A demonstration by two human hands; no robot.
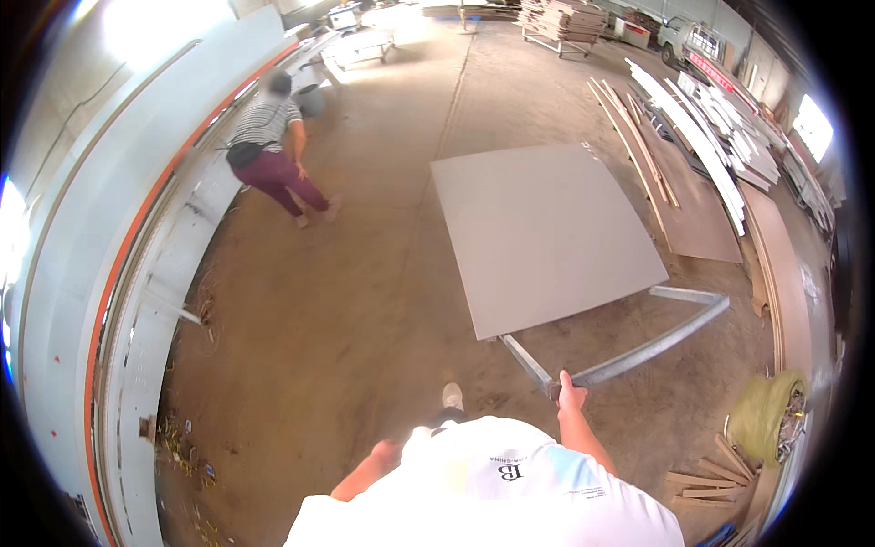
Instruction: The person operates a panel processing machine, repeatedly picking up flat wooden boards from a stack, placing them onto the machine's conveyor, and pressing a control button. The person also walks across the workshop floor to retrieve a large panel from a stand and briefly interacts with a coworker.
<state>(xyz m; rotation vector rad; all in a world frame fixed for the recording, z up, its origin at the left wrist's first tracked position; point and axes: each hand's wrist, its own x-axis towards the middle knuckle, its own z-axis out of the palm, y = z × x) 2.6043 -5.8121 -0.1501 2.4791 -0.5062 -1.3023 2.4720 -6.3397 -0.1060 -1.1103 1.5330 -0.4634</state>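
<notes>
My right hand (571, 397) is closed around the near corner of a grey metal push handle (652, 348). The handle's bars run to the near edge of a large flat greyish-brown sheet (547, 237), which seems to lie on a low cart. The cart's bed and wheels are hidden beneath the sheet. My left hand (386, 453) hangs by my side, away from the handle, its fingers too smeared to make out.
At the left a person (273, 146) in a striped shirt leans beside a long pale machine (137, 301). Boards and white strips (684, 137) lie at the right, with a green sack (761, 415) and wood offcuts (715, 479) nearer. Stacked boards (561, 20) stand far back.
</notes>
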